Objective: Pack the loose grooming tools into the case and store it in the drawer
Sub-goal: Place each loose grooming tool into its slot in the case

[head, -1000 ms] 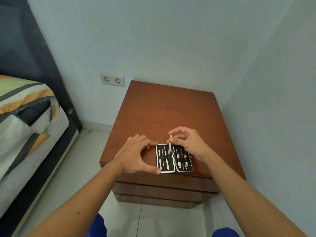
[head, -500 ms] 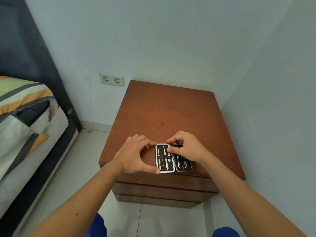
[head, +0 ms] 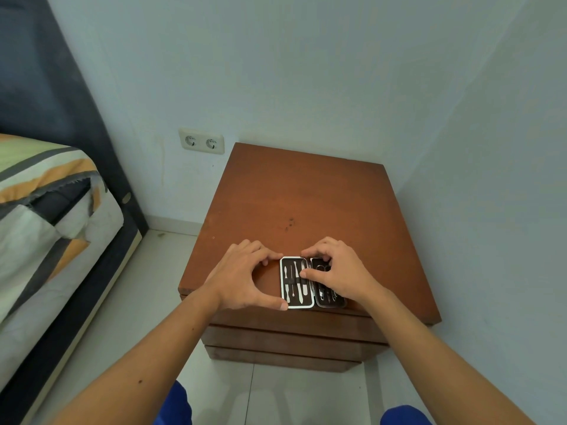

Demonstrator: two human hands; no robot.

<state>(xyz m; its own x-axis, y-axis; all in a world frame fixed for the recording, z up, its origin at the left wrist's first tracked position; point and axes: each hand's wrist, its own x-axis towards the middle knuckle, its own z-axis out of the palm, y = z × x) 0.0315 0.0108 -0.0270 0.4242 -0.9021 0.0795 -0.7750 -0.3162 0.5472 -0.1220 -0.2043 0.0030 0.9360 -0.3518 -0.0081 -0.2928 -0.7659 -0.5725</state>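
Observation:
A small black grooming case point(head: 293, 283) with a white rim lies open on the front edge of the brown nightstand point(head: 291, 194). Several metal tools sit in its left half. My left hand point(head: 239, 277) clamps the case's left side, thumb at the near corner and fingers at the far corner. My right hand point(head: 340, 271) covers most of the right half. Its thumb and forefinger press on a slim metal tool point(head: 304, 288) beside the hinge. Drawer fronts point(head: 285, 338) below the top are shut.
A bed point(head: 46, 210) with a striped cover stands at the left across a strip of tiled floor. A double wall socket point(head: 201, 144) sits behind the nightstand. The right wall runs close along the nightstand's side.
My right hand has lowered the slim metal tool from above the case down into it and now presses flat over the case. My left hand has stayed on the case's left edge.

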